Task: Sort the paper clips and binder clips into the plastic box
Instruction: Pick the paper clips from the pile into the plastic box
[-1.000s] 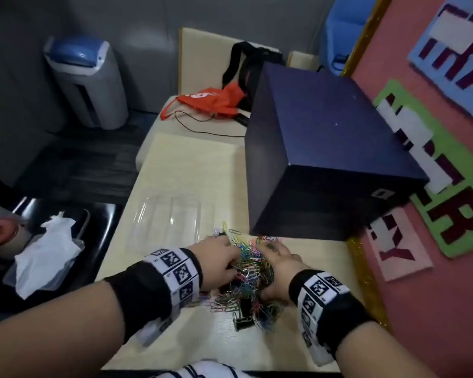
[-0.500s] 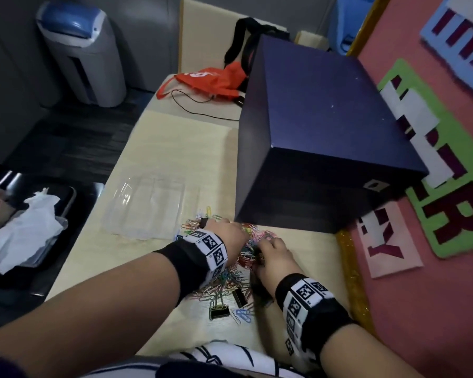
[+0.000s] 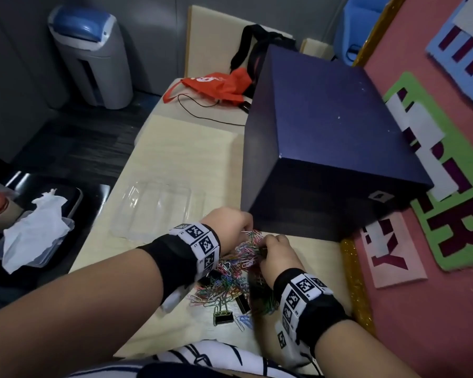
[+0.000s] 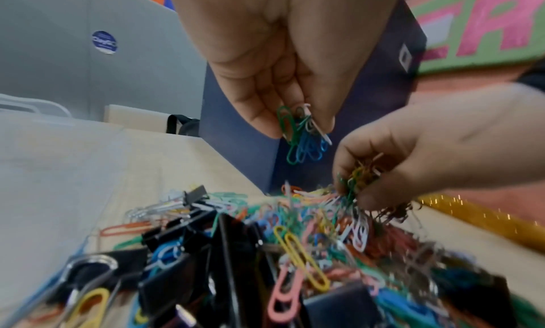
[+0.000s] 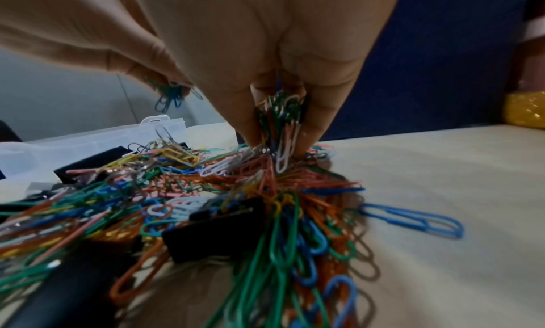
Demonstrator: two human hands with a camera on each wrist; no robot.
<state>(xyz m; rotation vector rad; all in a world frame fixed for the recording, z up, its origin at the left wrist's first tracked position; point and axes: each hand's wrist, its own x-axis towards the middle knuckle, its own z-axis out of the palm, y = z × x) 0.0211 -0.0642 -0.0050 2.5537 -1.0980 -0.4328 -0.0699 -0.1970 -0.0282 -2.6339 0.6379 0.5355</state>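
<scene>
A heap of coloured paper clips (image 3: 231, 279) (image 4: 312, 235) (image 5: 206, 193) lies on the pale table, mixed with black binder clips (image 3: 223, 317) (image 4: 188, 240) (image 5: 215, 237). My left hand (image 3: 230, 227) (image 4: 298, 123) pinches a small bunch of green and blue paper clips just above the heap. My right hand (image 3: 277, 249) (image 5: 277, 128) grips a thicker bunch of paper clips, fingertips down in the heap's far end. The clear plastic box (image 3: 153, 211) (image 5: 88, 137) lies just left of the heap.
A big dark blue box (image 3: 333, 148) stands right behind the heap. A gold glitter strip (image 3: 355, 282) and pink board (image 3: 434, 309) border the table's right side. An orange bag (image 3: 219, 87) and cable lie farther back. A chair with tissues (image 3: 36, 233) is left.
The view shifted as the head moved. Both hands have drawn together at the heap's far end, and each now pinches a bunch of paper clips.
</scene>
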